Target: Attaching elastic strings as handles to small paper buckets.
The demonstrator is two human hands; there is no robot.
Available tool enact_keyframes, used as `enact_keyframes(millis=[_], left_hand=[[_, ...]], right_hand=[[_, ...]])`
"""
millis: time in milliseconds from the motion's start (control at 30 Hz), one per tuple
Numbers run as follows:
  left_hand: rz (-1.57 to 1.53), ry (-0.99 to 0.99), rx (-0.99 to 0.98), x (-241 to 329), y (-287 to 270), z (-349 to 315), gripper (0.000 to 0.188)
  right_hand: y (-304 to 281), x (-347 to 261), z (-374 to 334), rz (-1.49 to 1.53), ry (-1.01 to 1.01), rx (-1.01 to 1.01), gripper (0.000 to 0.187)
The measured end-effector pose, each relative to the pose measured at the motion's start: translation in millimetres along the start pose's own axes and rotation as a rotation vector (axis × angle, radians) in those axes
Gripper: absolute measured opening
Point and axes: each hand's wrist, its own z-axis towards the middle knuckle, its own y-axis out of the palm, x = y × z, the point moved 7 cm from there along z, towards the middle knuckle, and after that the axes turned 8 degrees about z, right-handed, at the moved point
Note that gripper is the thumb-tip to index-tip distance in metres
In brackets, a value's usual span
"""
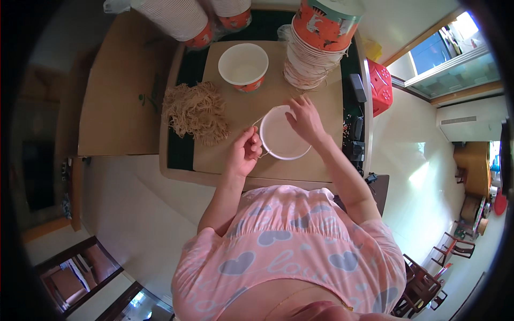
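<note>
A white-lined paper bucket (284, 140) stands on the cardboard sheet in front of me, its mouth facing up. My right hand (307, 119) grips its far right rim, thumb over the inside and fingers along the outer edge. Left of the bucket, my left hand (245, 152) is closed, pinching a thin tan string (259, 121). That string runs up along the bucket's rim toward my right fingers; where it ends there is hidden. Beside my left hand lies a loose heap of tan strings (197, 112).
Another paper bucket (243, 63), orange-printed outside, stands farther back. Back right rises a tall stack of buckets (316, 59) with strings around them. Nested buckets (174, 21) lie at the back left. Dark adapters (355, 151) line the table's right edge, beside a red stool (379, 88).
</note>
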Motion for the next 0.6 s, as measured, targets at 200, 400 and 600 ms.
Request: enact_keyframes(millis=[200, 400, 600], left_hand=[[0.002, -0.004, -0.121, -12.6, 12.2, 7.8, 0.013], [0.147, 0.007, 0.032, -14.4, -18.0, -1.9, 0.01], [0.309, -0.107, 0.171, -52.4, -81.5, -6.5, 0.008]], right_hand=[[52.9, -55.3, -102.7, 0.882, 0.429, -0.63, 0.014], [56.7, -5.7, -177.3, 1.137, 0.798, -0.493, 0.021], [52.2, 47.0, -188.6, 1.244, 1.086, 0.148, 0.025]])
